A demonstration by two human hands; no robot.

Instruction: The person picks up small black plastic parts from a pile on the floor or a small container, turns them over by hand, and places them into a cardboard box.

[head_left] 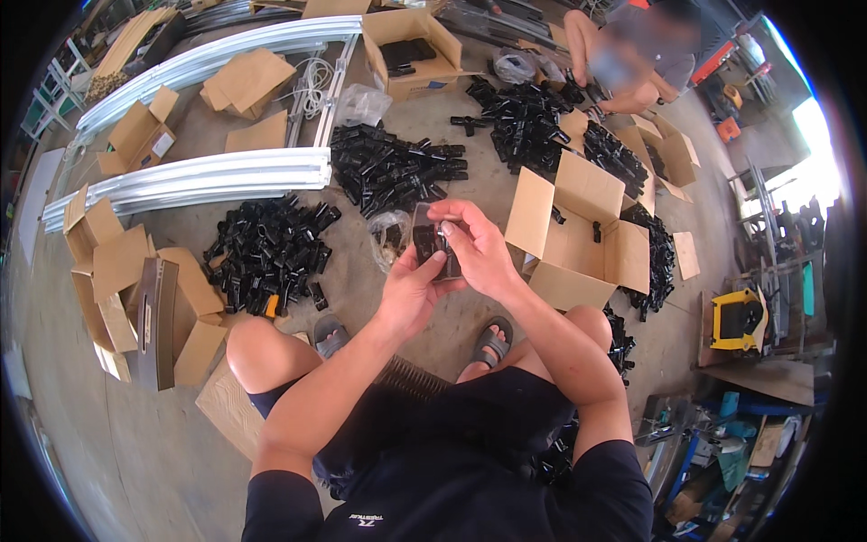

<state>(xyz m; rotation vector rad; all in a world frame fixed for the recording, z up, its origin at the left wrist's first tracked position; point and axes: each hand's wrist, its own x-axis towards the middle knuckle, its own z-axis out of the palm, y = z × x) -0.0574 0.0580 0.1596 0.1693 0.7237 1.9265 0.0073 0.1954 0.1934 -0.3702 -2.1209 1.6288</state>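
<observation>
Both my hands meet in front of me over the floor. My left hand [411, 291] is closed from below around a small black part [424, 238], its thumb lying on the front. My right hand [480, 248] grips the same part from above and the right, fingers curled over its top. A clear, film-like edge shows around the part; whether it is a bag or a plastic case I cannot tell. Just beyond my left hand lies a crumpled clear plastic bag [388, 237] with small pieces inside. Heaps of similar-looking black parts [271, 248] lie on the floor around me.
More black parts [388, 167] are piled ahead. An open cardboard box [578, 248] stands at the right, other open boxes [185, 294] at the left. Silver metal rails [199, 190] lie far left. Another person [646, 54] crouches at the far right. A yellow-black object [736, 321] stands right.
</observation>
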